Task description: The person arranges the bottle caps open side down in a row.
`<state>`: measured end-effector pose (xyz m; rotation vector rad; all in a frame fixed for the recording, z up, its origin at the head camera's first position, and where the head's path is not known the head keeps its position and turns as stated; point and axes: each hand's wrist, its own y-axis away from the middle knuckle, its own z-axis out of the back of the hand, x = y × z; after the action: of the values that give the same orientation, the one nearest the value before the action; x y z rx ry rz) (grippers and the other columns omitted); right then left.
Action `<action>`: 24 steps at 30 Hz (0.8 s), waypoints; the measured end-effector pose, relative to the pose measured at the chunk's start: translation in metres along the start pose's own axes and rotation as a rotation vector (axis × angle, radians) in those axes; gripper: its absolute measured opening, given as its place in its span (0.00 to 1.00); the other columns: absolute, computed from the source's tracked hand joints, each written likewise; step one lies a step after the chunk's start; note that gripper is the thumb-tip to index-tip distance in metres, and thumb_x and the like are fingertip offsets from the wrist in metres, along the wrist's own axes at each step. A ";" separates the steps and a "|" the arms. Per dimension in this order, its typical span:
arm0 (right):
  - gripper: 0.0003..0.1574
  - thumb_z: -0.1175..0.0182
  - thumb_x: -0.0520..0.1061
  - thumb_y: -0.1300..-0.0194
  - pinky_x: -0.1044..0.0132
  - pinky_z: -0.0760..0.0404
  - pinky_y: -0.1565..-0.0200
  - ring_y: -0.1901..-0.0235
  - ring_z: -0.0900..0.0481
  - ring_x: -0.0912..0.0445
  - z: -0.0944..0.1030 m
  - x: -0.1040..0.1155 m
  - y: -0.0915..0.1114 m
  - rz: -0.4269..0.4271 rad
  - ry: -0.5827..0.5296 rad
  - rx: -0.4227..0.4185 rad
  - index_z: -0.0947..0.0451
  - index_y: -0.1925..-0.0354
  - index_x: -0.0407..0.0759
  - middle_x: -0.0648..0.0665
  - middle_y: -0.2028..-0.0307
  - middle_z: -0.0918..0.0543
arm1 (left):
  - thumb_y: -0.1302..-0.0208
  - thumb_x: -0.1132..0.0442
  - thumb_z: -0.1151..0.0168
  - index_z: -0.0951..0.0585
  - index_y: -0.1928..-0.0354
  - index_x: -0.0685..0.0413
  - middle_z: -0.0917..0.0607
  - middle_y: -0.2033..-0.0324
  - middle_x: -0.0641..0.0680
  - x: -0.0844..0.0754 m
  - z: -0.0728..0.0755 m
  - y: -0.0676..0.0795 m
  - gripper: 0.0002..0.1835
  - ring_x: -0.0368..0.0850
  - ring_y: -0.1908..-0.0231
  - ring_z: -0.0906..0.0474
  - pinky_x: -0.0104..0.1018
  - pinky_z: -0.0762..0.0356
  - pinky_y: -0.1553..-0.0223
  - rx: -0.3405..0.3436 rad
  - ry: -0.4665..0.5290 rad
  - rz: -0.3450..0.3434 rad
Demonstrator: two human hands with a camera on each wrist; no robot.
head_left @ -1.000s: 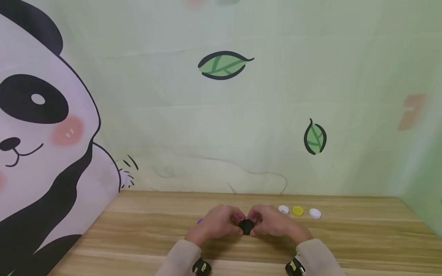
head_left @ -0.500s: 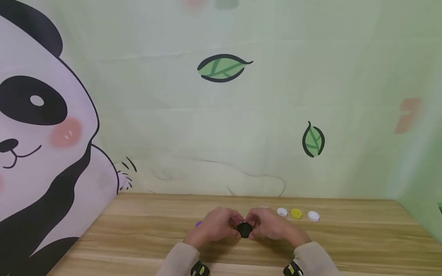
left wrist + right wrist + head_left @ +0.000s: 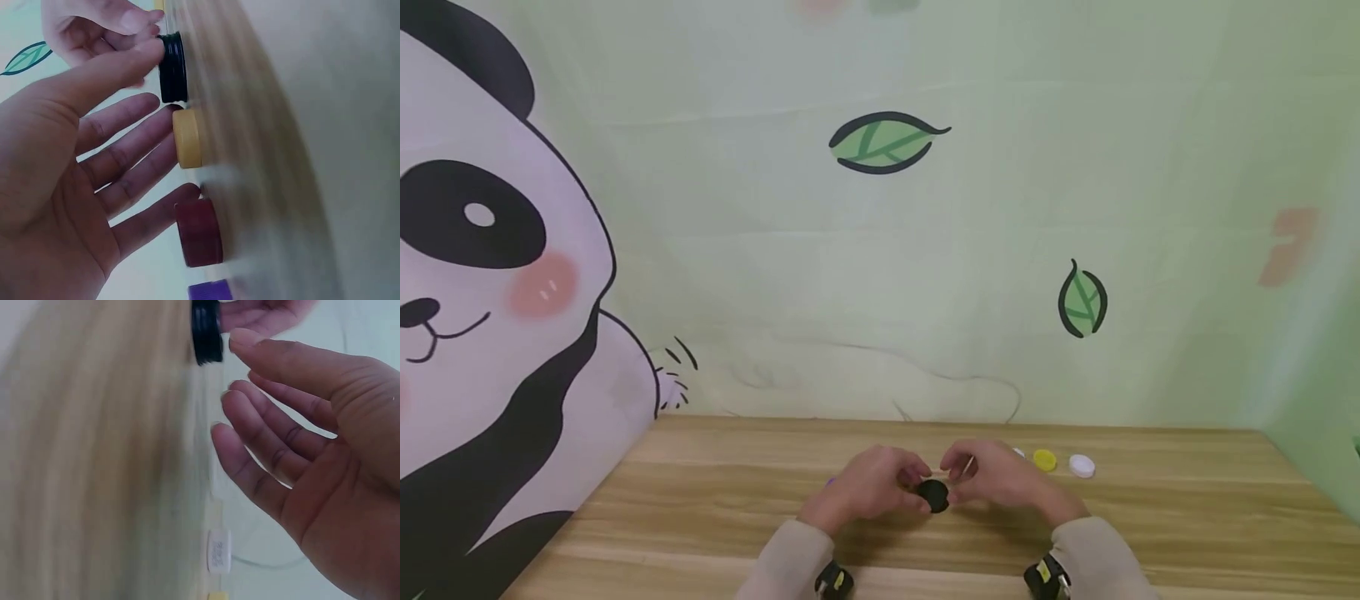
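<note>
A round black bottle cap (image 3: 933,496) with ridged sides sits low at the table between both hands. My left hand (image 3: 880,485) pinches it, with the thumb (image 3: 147,56) against it and the index fingertip by its other side. The remaining left fingers spread out behind a yellow cap (image 3: 187,139) and a dark red cap (image 3: 199,232). To the right of the black cap is my right hand (image 3: 1000,475), its fingers loosely bent and holding nothing. In the right wrist view its thumb tip (image 3: 242,339) is close to the black cap (image 3: 207,332), with a slight gap.
A purple cap (image 3: 210,290) lies furthest left in the row. On the right stand a yellow cap (image 3: 1044,460) and a white cap (image 3: 1082,466); another white cap (image 3: 1018,452) is mostly hidden by my right hand. A printed backdrop (image 3: 880,275) rises behind the wooden table (image 3: 1187,517).
My right hand has let go of the black cap and shifted slightly right and back, covering more of the nearest white cap. The left hand has stayed at the black cap.
</note>
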<state>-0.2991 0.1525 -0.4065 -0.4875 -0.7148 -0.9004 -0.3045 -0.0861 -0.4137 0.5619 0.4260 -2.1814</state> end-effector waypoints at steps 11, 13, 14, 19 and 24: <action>0.13 0.26 0.39 0.34 0.50 0.17 0.50 0.55 0.17 0.50 0.019 -0.012 0.003 -0.003 0.123 -0.209 0.15 0.53 0.37 0.46 0.58 0.13 | 0.35 0.54 0.24 0.11 0.48 0.55 0.09 0.58 0.48 -0.008 0.000 -0.025 0.18 0.41 0.56 0.14 0.40 0.18 0.53 -0.080 -0.016 0.033; 0.14 0.24 0.40 0.35 0.45 0.18 0.46 0.52 0.17 0.46 0.020 -0.014 0.002 -0.018 0.166 -0.253 0.15 0.53 0.37 0.46 0.57 0.13 | 0.35 0.56 0.24 0.11 0.48 0.55 0.09 0.57 0.50 -0.011 0.000 -0.030 0.17 0.43 0.55 0.14 0.39 0.18 0.53 -0.101 -0.044 0.019; 0.14 0.24 0.40 0.36 0.43 0.19 0.45 0.50 0.17 0.45 0.021 -0.015 0.001 -0.026 0.184 -0.270 0.15 0.53 0.38 0.45 0.56 0.13 | 0.36 0.57 0.24 0.11 0.48 0.56 0.09 0.57 0.50 -0.013 -0.001 -0.032 0.17 0.44 0.55 0.14 0.39 0.18 0.53 -0.114 -0.056 0.012; 0.17 0.22 0.39 0.38 0.40 0.21 0.41 0.45 0.18 0.39 0.023 -0.019 0.001 -0.082 0.228 -0.287 0.15 0.52 0.37 0.43 0.51 0.13 | 0.36 0.58 0.23 0.11 0.48 0.57 0.09 0.56 0.52 -0.023 -0.007 -0.046 0.17 0.46 0.54 0.13 0.37 0.18 0.53 -0.148 -0.093 -0.003; 0.20 0.22 0.38 0.38 0.40 0.22 0.39 0.42 0.19 0.38 0.022 -0.021 0.001 -0.133 0.250 -0.251 0.15 0.49 0.37 0.41 0.49 0.13 | 0.36 0.60 0.23 0.12 0.46 0.57 0.09 0.54 0.53 -0.032 -0.014 -0.055 0.18 0.45 0.53 0.13 0.37 0.18 0.52 -0.152 -0.093 0.023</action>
<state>-0.3144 0.1784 -0.4075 -0.5411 -0.4111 -1.1611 -0.3262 -0.0253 -0.4026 0.3783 0.5277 -2.1223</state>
